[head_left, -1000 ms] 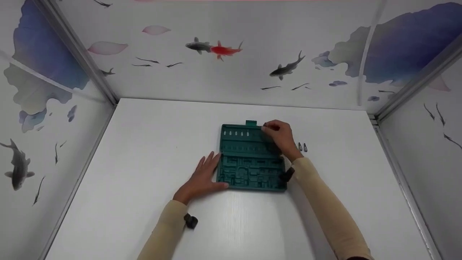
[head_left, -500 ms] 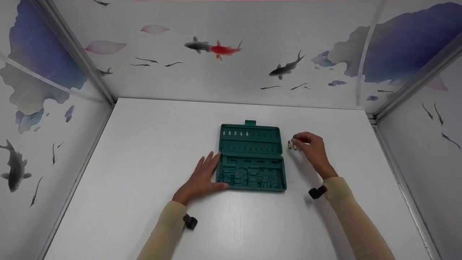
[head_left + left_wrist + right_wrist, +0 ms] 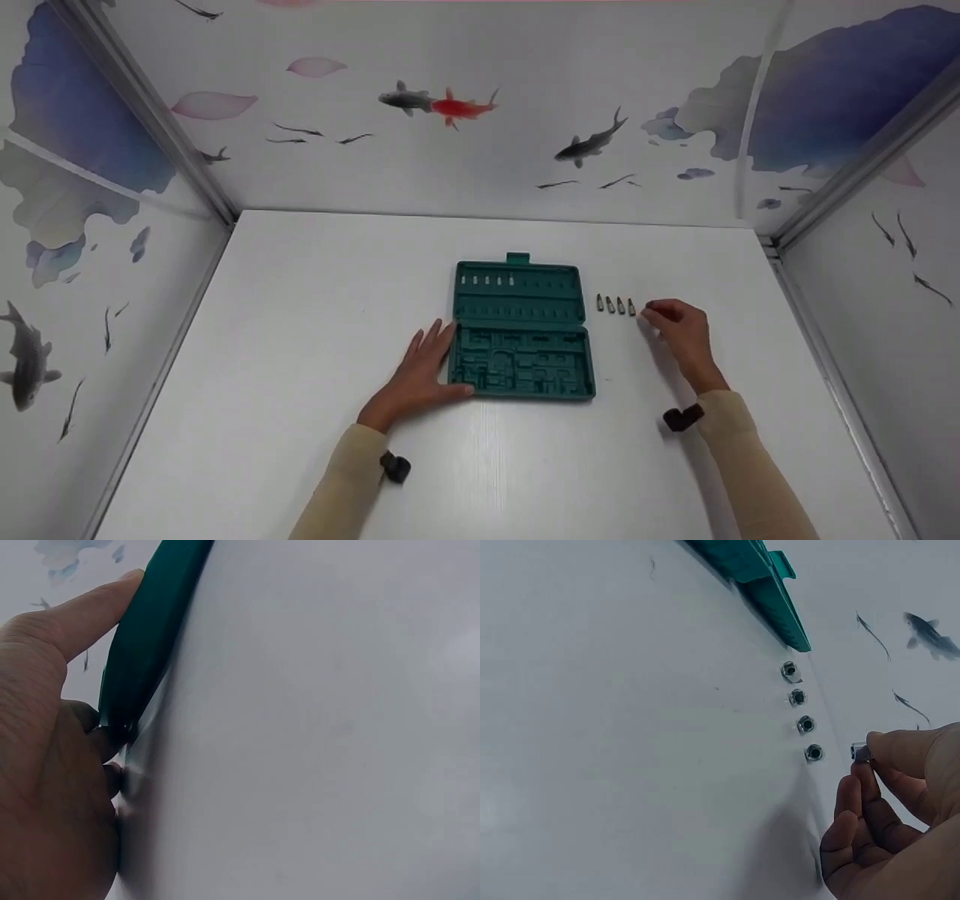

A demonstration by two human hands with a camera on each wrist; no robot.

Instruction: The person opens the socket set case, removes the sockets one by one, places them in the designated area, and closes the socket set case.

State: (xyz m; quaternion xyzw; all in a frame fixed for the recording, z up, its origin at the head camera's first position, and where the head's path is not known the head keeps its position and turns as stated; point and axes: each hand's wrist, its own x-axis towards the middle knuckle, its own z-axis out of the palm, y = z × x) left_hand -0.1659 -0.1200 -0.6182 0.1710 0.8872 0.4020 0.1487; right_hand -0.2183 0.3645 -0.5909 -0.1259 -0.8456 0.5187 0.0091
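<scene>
An open green plastic case [image 3: 523,324] lies flat on the white table. My left hand [image 3: 416,379] rests along its left side, fingers spread, thumb on the front left corner; in the left wrist view the thumb [image 3: 97,611] lies against the case wall [image 3: 150,630]. Right of the case, several small metal sockets stand in a row, one socket [image 3: 620,305] among them. In the right wrist view their dark hollow ends face the camera. Just beyond the row's right end, my right hand [image 3: 681,334] pinches another socket [image 3: 861,752] between thumb and fingertips.
Several silver pieces [image 3: 487,280] sit in the left slots of the case's back half. The front half [image 3: 525,364] has moulded recesses. A green latch tab [image 3: 517,258] sticks out at the back. White walls with painted fish [image 3: 461,109] enclose the table.
My right hand has left the back right edge of the case and moved right and toward me, past the row of sockets, which shows fully now. The left hand stays put.
</scene>
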